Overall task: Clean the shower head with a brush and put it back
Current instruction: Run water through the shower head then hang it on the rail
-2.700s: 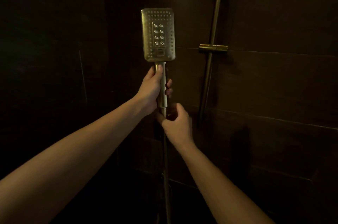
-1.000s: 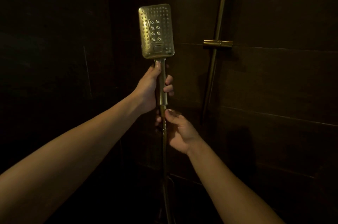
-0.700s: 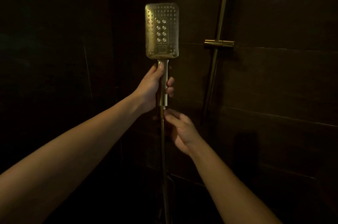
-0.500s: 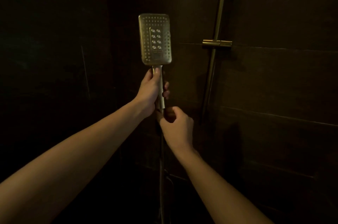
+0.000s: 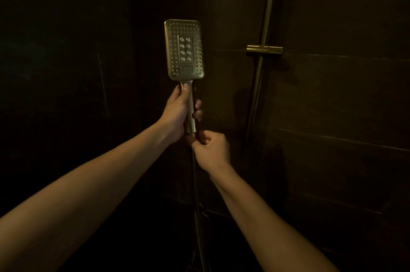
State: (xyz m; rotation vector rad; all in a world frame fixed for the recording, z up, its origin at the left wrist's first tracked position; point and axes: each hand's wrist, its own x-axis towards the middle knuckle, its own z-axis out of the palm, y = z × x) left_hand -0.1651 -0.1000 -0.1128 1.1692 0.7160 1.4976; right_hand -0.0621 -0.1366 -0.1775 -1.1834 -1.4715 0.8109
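Observation:
A rectangular brass shower head is held upright, its nozzle face turned toward me. My left hand is wrapped around its handle just below the head. My right hand is closed on the hose connector at the bottom end of the handle. The hose hangs straight down from there into the dark. No brush is in view.
A brass riser rail runs up the dark tiled wall on the right, with an empty slider holder on it. The wall corner lies behind the shower head. The room is very dim.
The shower head dipped lower and shifted slightly left. My right hand went from fingers loosely spread under the handle to a closed grip on the hose connector.

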